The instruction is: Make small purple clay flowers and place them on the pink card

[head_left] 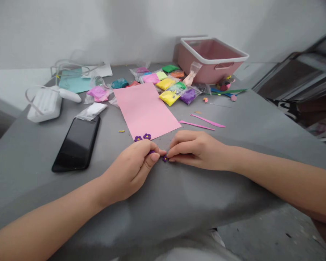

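Note:
A small purple clay flower with a yellow centre [165, 159] is between the fingertips of both hands, just above or on the table. My right hand [202, 150] pinches its right side with thumb and fingers. My left hand [132, 166] is closed on a lump of purple clay [151, 152], largely hidden by the thumb and curled finger, while another fingertip reaches to the flower. Two finished-looking purple flowers, one on the left [138, 139] and one on the right [147, 136], lie at the near edge of a pink sheet [148, 108].
Two pink modelling tools [208, 120] lie right of the sheet. Bagged coloured clay [170, 97] is heaped behind it, before a pink basket [209, 65]. On the left are a black phone [76, 145] and a white device with a cord [46, 103]. A yellow clay bit [121, 131] lies nearby.

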A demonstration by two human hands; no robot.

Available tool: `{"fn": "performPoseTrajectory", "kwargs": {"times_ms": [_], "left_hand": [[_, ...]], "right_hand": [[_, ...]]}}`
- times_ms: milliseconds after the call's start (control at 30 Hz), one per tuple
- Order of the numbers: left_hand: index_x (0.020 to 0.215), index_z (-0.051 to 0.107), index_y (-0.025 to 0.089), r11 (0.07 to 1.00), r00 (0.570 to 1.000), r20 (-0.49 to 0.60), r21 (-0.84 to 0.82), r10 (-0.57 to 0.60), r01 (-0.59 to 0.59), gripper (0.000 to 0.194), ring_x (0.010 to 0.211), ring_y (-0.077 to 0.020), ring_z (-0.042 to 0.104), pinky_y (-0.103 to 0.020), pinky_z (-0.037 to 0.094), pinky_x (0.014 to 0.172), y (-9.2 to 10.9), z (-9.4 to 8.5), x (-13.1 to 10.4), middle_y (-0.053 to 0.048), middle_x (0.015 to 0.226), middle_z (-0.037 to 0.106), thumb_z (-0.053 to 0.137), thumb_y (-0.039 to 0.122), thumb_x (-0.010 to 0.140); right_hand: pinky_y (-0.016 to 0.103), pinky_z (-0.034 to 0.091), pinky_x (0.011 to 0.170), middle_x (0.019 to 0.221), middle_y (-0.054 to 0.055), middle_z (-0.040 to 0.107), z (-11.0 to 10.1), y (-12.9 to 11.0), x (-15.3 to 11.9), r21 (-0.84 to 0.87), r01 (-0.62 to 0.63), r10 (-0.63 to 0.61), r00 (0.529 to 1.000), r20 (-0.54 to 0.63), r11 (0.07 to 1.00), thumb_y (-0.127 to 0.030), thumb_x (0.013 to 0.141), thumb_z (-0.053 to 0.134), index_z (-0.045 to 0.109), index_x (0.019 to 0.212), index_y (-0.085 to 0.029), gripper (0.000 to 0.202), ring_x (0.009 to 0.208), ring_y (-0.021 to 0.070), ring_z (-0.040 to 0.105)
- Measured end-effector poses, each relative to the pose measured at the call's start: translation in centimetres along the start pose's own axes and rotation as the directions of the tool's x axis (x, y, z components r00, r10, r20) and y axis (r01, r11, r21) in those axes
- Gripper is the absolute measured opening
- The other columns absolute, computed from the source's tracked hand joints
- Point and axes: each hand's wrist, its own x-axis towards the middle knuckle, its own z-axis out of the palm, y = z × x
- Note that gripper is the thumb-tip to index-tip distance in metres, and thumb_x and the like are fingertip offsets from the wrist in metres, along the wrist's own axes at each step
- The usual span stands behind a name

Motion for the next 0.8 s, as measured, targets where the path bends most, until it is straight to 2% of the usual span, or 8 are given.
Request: {"fn": "performPoseTrajectory", "kwargs": {"times_ms": [467, 633, 800], "left_hand": [[0.098, 0.055, 0.019, 0.999, 0.999, -0.013, 0.003, -0.045, 0.045, 0.024, 0.091, -0.0161, 0.068, -0.026, 0.049, 0.077, 0.2, -0.1, 0.0, -0.006, 0.099, 0.072, 0.036, 0.032, 0.101], [0.097, 0.055, 0.019, 0.999, 0.999, -0.009, -0.004, -0.04, 0.04, 0.024, 0.093, -0.0174, 0.068, -0.028, 0.05, 0.078, 0.1, -0.2, 0.0, -0.006, 0.1, 0.072, 0.035, 0.032, 0.101], [0.097, 0.053, 0.021, 0.998, 0.998, 0.003, -0.044, -0.055, 0.056, 0.023, 0.099, -0.0181, 0.069, -0.029, 0.05, 0.08, 0.1, -0.1, -0.1, -0.006, 0.103, 0.073, 0.035, 0.034, 0.102]], "right_hand": [[0.024, 0.05, 0.073, 0.087, 0.005, 0.068, -0.1, -0.4, 0.3, 0.062, -0.119, 0.119, 0.993, 0.012, 0.991, -0.019, 0.09, 0.065, 0.072, 0.089, -0.016, 0.007, 0.081, 0.013, 0.063], [0.023, 0.05, 0.075, 0.091, 0.005, 0.067, -0.8, -0.4, 0.3, 0.069, -0.13, 0.126, 0.99, 0.071, 0.989, -0.022, 0.09, 0.066, 0.072, 0.092, -0.017, 0.008, 0.084, 0.0126, 0.064], [0.025, 0.05, 0.074, 0.095, 0.005, 0.066, -1.9, 0.0, 0.4, -0.015, -0.192, 0.192, 0.974, 0.124, 0.981, -0.024, 0.089, 0.066, 0.072, 0.099, -0.017, 0.013, 0.082, 0.0129, 0.063]]}}
